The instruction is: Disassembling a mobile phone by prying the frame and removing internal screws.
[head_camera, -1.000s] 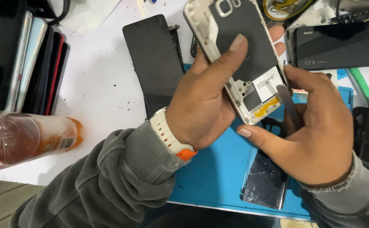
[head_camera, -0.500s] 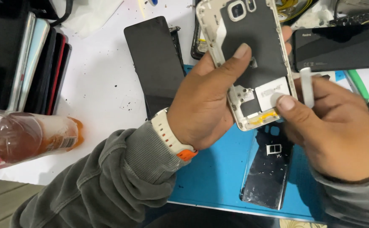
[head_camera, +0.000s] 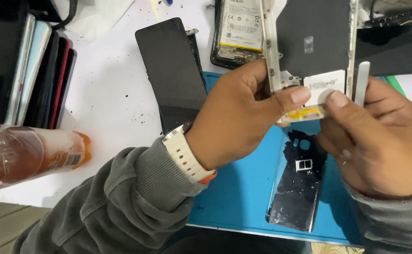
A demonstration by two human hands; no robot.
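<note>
While gripped between both hands, opened phone frame (head_camera: 309,47) held upright above blue mat (head_camera: 234,188), long axis running away from wearer. Left hand (head_camera: 243,117) clamped on lower left edge, thumb across bottom. Right hand (head_camera: 380,141) pinching bottom edge, white pry tool (head_camera: 362,82) alongside. Both equally close. Below: black back cover (head_camera: 298,188) on mat. Farther left on desk (head_camera: 107,94): dark screen panel (head_camera: 170,66), bottle (head_camera: 27,155).

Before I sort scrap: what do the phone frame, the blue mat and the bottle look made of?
Phone frame: probably pale metal, thin rigid rails. Blue mat: likely matte rubber or silicone, no glare. Bottle: clear plastic, glossy, amber liquid showing through.
</note>
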